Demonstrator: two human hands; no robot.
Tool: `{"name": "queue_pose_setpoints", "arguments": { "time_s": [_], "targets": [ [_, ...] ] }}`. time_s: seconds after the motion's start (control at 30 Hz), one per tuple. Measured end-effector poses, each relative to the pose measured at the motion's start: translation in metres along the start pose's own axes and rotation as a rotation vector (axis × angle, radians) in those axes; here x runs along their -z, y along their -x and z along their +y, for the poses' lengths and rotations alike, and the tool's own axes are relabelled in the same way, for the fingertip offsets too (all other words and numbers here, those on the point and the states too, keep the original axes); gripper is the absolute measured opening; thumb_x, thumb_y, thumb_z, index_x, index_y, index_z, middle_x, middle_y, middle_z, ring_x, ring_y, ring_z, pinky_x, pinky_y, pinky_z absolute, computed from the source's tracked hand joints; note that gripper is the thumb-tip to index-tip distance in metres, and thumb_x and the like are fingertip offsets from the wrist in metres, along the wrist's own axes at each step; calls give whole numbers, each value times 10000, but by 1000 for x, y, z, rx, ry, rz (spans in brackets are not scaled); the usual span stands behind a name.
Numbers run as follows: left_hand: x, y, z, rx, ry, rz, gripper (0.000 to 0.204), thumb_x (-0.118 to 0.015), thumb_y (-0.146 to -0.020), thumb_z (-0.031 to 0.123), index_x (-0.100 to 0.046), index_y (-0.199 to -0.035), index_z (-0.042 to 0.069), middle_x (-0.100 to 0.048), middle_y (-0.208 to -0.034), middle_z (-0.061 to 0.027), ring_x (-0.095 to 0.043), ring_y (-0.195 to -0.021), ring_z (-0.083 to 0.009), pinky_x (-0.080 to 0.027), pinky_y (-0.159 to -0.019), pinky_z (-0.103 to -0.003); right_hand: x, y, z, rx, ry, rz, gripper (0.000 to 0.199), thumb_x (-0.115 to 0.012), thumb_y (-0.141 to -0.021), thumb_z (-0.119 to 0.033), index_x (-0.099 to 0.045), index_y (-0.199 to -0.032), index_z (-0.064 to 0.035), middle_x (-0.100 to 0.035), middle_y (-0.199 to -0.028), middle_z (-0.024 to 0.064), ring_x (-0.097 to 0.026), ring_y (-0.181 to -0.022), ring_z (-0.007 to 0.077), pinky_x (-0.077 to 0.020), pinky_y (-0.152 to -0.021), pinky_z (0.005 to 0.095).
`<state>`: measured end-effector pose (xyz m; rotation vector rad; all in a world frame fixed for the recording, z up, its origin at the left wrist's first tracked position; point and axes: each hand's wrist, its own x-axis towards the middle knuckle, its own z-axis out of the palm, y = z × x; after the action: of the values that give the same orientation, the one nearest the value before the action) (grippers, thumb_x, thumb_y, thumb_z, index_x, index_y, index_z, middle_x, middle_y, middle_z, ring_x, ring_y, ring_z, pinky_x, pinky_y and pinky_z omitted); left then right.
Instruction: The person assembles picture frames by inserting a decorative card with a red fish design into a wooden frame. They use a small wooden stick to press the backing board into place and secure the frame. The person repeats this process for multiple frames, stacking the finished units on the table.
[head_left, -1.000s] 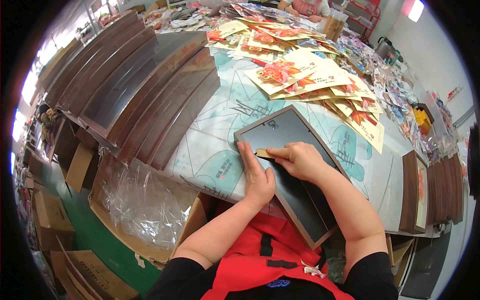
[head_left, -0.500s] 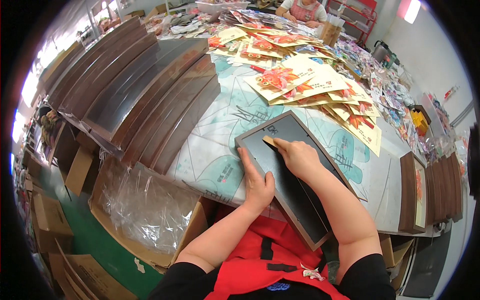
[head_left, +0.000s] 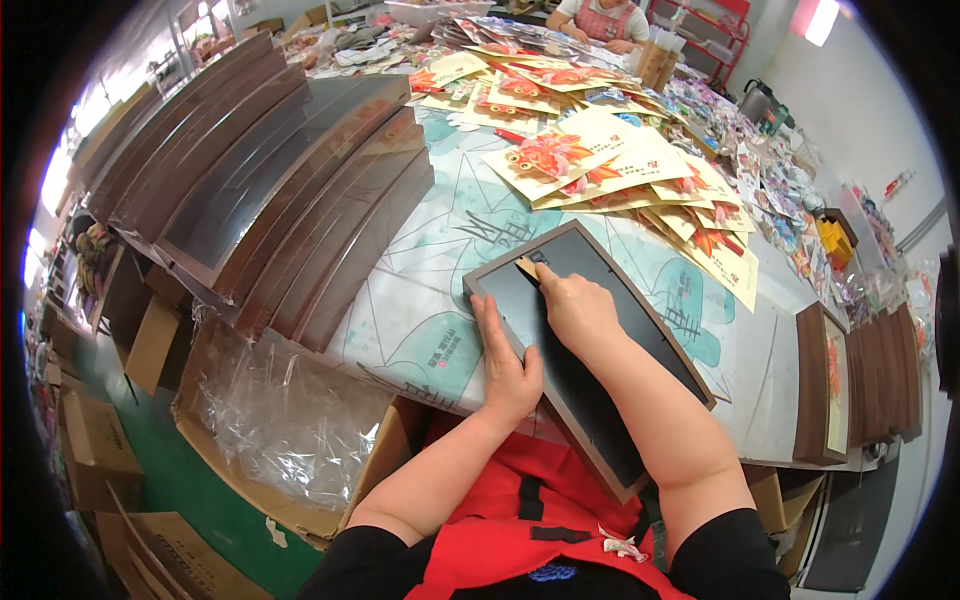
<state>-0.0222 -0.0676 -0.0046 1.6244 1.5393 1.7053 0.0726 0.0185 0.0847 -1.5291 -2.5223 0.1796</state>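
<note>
A brown picture frame [head_left: 690,372] lies tilted on the table edge, its dark backing [head_left: 590,400] facing up inside the raised rim. My left hand [head_left: 510,370] rests along the frame's left side, fingers stretched out and thumb apart. Inside the frame, near its far left corner, my right hand [head_left: 580,312] is closed around a flat tan tool [head_left: 527,267]. Only the tool's tan end shows; the fingers cover the rest, and its exact kind is unclear. My right forearm hides part of the backing.
Stacked brown frames [head_left: 290,190] stand at the left, more frames [head_left: 875,380] at the right. Cream cards with red goldfish [head_left: 620,165] are piled beyond. Below left, a cardboard box [head_left: 200,415] holds clear plastic wrapping [head_left: 290,420]. Another person [head_left: 605,22] sits across the table.
My right hand has shifted slightly left with the tan tool along the frame's far end. My left hand stays against the frame's side.
</note>
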Motion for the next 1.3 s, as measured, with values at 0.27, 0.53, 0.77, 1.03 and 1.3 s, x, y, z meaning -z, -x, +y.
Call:
{"name": "queue_pose_setpoints", "arguments": {
  "time_s": [0.27, 0.53, 0.77, 1.03, 1.3],
  "targets": [
    [-1, -1, 2, 27, 37, -5, 785, -473, -804, -11, -17, -1440, -72, -40, -1501, -300, -16, -1422, -387, -59, -1146, -412, 20, -25, 34, -166, -597, -273, 346, -520, -899, -208, -584, -1207, -63, -639, -1049, 212, -616, -955, 380, -482, -839, 400],
    [0, -2, 2, 36, 8, -4, 747, -465, -810, -10, -68, -1442, -49, -3, -1475, -356, -18, -1400, -463, -80, -1136, -465, 23, 50, 45, -173, 13, -74, 416, -468, -888, -162, -449, -1298, -96, -645, -744, 204, -632, -715, 396, -498, -659, 499],
    [1, -2, 6, 29, 34, -34, 748, -469, -810, -8, -73, -1443, -46, 15, -1481, -349, 1, -1403, -458, -66, -1137, -466, 15, 50, 59, -222, -65, 32, 428, -455, -885, -166, -452, -1309, -100, -649, -777, 218, -638, -750, 392, -498, -694, 497],
    [2, -2, 4, 18, 21, -38, 747, -476, -813, -6, -76, -1442, -48, 20, -1487, -338, -12, -1402, -459, -73, -1137, -468, 5, 43, 58, -257, -234, 79, 314, -479, -871, -156, -558, -1165, -79, -654, -827, 217, -632, -799, 394, -489, -722, 505],
    [2, 0, 2, 18, 29, -59, 736, -476, -821, 16, -90, -1444, -41, 21, -1486, -342, -10, -1404, -454, -74, -1137, -464, 4, 39, 44, -361, -159, 114, 282, -504, -845, -142, -581, -1101, -51, -662, -840, 201, -643, -822, 382, -501, -737, 485]
  ]
}}
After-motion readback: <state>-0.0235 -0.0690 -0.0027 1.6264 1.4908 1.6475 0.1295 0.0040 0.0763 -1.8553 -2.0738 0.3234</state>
